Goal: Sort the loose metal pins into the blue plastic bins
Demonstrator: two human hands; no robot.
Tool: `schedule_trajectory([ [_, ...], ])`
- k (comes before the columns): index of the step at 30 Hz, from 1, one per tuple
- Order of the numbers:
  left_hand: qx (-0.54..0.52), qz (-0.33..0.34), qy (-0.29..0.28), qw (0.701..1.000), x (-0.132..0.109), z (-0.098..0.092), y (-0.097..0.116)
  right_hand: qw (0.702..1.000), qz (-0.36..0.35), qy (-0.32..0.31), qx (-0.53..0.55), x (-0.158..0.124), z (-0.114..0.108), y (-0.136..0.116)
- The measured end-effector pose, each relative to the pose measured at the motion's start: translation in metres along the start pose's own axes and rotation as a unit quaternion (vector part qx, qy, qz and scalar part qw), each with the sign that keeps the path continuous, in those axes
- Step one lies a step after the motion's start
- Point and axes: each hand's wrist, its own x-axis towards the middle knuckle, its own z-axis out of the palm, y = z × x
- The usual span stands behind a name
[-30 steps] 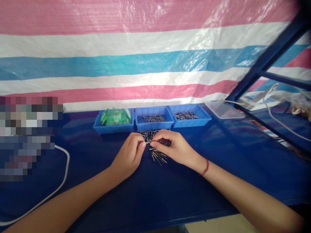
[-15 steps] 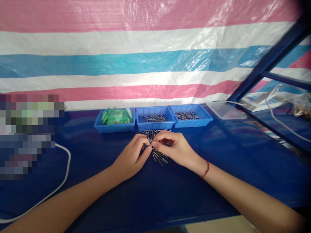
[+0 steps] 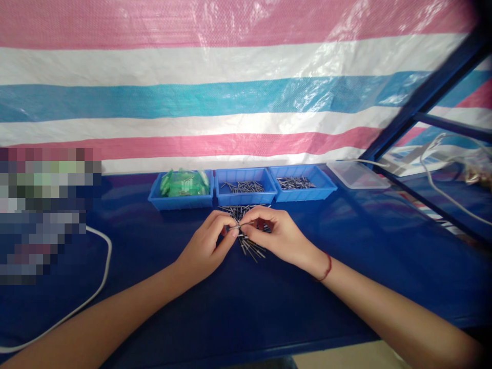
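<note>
Fingers of left hand and right hand nearly meet, both pinched on thin metal piece (one or two, cannot tell). Gap between fingertips narrower than second ago; suggests both hands now work piece together, not yet put down. Beneath, loose metal pile on tabletop. Beyond pile, left bin holding green packaging; middle bin, right bin holding similar pieces.

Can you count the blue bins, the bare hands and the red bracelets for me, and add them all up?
Blue bins: 3
Bare hands, left hand and right hand: 2
Red bracelets: 1
Total: 6
</note>
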Motion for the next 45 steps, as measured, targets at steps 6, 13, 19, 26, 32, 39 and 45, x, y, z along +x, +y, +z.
schedule_trajectory([
  [6,0.003,-0.002,0.024,1.0,-0.001,0.0,-0.001,1.0,-0.002,-0.005,-0.029,0.001,-0.001,0.001],
  [13,0.008,-0.003,0.031,0.999,0.001,-0.001,0.0,0.996,-0.042,-0.021,-0.074,0.0,-0.001,0.002],
  [19,0.042,0.002,0.018,0.999,0.001,-0.002,0.0,0.968,-0.084,0.095,-0.217,0.011,-0.031,0.011],
  [26,0.093,0.032,-0.038,0.994,0.0,-0.001,0.001,0.864,0.009,0.263,-0.429,0.027,-0.088,0.036],
  [32,0.153,0.026,-0.063,0.986,-0.001,0.001,-0.002,0.835,0.007,0.267,-0.481,0.025,-0.088,0.035],
  [39,0.177,0.01,-0.056,0.982,0.0,0.005,-0.01,0.881,-0.065,0.164,-0.439,0.016,-0.054,0.017],
  [45,0.148,-0.01,-0.039,0.988,0.002,0.003,-0.008,0.928,-0.111,0.051,-0.352,0.011,-0.033,0.01],
])
